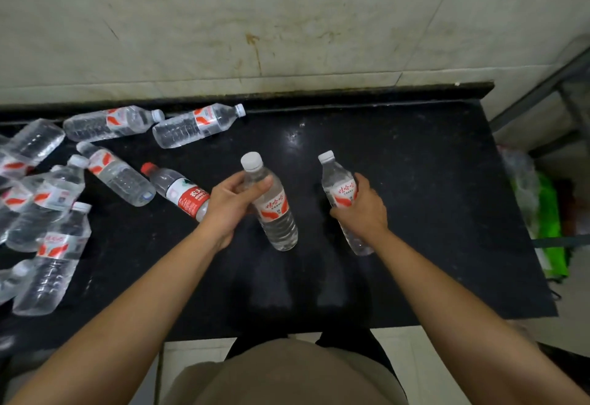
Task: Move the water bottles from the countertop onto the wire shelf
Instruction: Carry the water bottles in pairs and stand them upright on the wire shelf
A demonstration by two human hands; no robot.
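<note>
The left hand (231, 203) was closed round the upper body of a white-capped bottle (276, 216) just below the middle of the frame, thumb across its front. The bottle was tilted, its cap leaning toward the upper left. To its right, well apart, the right hand (364, 210) gripped a second bottle (336, 181) round its red-and-white label, the fingers wrapped behind it, with the cap above the hand and the base below the wrist. Both were over the bare middle of the black desk (431, 165).

Just left of the left hand, a red-capped bottle (178, 191) lay on its side. Further left, a heap of bottles (54, 206) lay jumbled along the left edge of the frame. Behind them, near the back rim, two more bottles (153, 125) lay end to end, caps pointing right. At the far upper right, beyond the desk's end, stood blurred grey bars, probably the wire shelf (542, 92).
</note>
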